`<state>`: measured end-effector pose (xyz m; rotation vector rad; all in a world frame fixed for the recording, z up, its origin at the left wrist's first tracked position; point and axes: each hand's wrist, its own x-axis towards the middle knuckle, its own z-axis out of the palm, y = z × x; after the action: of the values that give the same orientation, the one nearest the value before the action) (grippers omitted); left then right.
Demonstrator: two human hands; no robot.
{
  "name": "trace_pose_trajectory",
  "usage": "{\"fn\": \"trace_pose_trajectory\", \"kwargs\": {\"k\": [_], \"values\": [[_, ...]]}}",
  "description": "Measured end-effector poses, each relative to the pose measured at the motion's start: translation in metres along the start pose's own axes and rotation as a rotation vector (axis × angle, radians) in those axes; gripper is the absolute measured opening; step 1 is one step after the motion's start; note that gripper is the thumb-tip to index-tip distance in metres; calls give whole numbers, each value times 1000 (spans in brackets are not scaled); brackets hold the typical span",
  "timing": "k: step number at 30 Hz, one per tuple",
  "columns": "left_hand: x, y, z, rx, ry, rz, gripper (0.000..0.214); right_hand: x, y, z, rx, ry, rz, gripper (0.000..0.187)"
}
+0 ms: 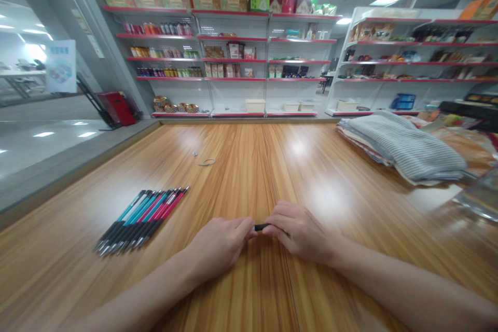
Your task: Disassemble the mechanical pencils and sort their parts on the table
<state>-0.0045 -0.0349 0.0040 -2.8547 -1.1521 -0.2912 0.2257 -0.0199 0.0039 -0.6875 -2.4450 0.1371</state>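
Note:
Both of my hands meet over the middle of the wooden table [241, 166], pinching a pen [260, 227] between them. Only a short black stretch of the pen shows, with a pale bit at its left end; my fingers hide the rest. My left hand [225, 238] is closed on the left end and my right hand [298, 228] on the right end. To the left lies a neat row of several pens [143, 220], blue and pink with black grips, side by side with their silver tips toward me.
A thin wire-like loop [207, 162] and a tiny metallic piece [195, 154] lie further back. On the right are folded striped cloths [404, 145] and a clear container [482, 194]. Stocked shelves [233, 79] stand beyond the table, with a red boxy object [116, 108] at left.

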Motion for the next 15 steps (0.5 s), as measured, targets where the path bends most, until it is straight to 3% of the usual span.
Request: {"fn": "trace_pose_trajectory", "kwargs": {"k": [10, 15], "values": [[-2, -1, -1, -87, 25, 41, 17, -1, -11, -4, -102, 79, -114, 18], [0, 0, -5, 20, 56, 55, 15, 2, -12, -8, -44, 99, -103, 13]]}}
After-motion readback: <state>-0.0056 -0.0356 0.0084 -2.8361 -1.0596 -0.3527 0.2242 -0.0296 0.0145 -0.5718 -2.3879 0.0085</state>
